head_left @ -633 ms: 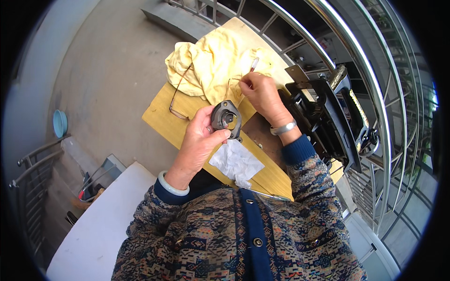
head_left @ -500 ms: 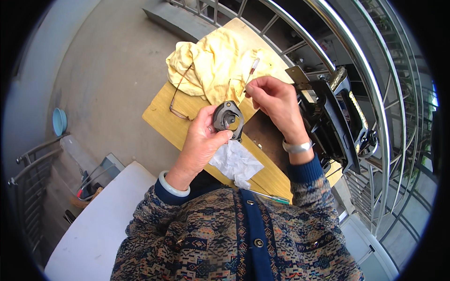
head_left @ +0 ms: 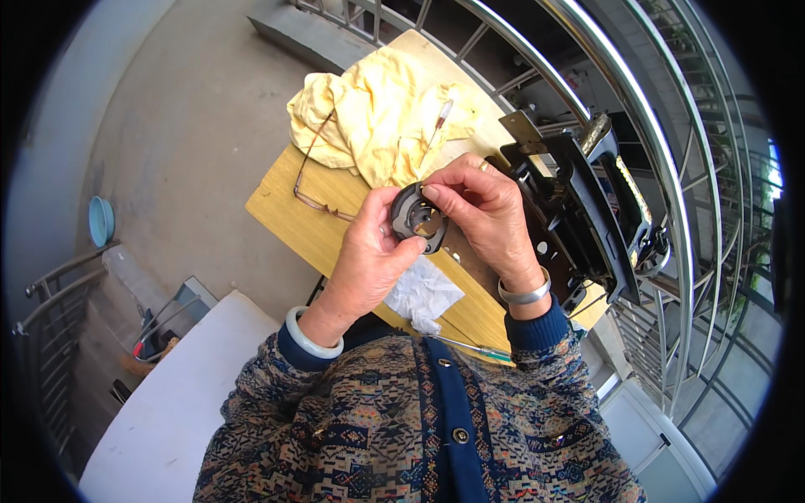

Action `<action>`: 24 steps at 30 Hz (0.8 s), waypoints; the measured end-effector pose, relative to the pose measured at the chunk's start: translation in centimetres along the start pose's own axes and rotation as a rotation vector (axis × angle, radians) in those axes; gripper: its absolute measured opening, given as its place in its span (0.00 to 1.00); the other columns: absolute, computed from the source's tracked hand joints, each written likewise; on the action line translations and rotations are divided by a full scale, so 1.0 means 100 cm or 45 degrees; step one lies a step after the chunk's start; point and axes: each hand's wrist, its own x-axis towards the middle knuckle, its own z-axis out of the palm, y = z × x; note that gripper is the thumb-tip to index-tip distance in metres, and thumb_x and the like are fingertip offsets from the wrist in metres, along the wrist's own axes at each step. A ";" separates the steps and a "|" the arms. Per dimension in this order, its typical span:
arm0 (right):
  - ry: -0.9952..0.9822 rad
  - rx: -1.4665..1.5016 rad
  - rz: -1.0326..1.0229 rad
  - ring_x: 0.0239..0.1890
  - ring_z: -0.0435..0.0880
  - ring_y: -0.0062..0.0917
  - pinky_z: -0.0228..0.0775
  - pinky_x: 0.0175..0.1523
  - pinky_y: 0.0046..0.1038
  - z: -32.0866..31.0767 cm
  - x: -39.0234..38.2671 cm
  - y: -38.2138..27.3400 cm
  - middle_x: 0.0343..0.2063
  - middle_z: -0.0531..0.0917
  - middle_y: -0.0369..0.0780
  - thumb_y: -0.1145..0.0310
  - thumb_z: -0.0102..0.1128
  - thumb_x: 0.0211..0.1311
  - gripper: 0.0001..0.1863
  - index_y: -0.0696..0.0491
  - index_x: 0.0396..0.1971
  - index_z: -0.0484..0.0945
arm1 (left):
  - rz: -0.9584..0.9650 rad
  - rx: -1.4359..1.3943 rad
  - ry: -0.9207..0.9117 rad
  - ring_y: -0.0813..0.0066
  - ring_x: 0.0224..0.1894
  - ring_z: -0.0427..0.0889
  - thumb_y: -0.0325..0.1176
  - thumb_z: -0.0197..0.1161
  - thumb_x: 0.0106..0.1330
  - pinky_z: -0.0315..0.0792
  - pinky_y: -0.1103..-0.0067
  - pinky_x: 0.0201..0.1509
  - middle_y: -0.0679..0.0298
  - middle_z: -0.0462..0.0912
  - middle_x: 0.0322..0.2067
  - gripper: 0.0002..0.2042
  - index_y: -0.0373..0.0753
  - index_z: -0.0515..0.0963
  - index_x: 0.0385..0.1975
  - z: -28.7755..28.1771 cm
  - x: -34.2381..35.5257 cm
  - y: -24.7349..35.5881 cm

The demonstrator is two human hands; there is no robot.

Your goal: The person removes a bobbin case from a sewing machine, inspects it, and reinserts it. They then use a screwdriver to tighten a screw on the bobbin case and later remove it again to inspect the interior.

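Plainly, from the head view, our left hand [head_left: 366, 258] clasps a dark metal part [head_left: 402, 213] above the table [head_left: 275, 199]; our right hand's [head_left: 493, 214] fingers bunch at its edge, whether gripping we cannot tell. The black machine's [head_left: 587, 214] gold markings [head_left: 635, 193] are too small to read; the blue basin's [head_left: 101, 222] contents are unclear.

I look down on a grey concrete floor [head_left: 193, 134], with a pale wall [head_left: 92, 75] along my left. A yellowish wooden counter [head_left: 272, 197] sits at an angle beside a shiny curved metal railing [head_left: 664, 151]. Darker railing [head_left: 71, 267] stands at lower left; daylight and greenery show far right.
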 end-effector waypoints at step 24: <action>0.043 0.265 0.638 0.31 0.75 0.12 0.70 0.36 0.18 -0.019 -0.019 0.000 0.30 0.82 0.32 0.58 0.61 0.76 0.17 0.60 0.47 0.82 | -0.257 -0.087 -0.021 0.80 0.49 0.78 0.18 0.64 0.65 0.74 0.81 0.48 0.63 0.80 0.50 0.26 0.33 0.68 0.64 0.004 0.016 -0.003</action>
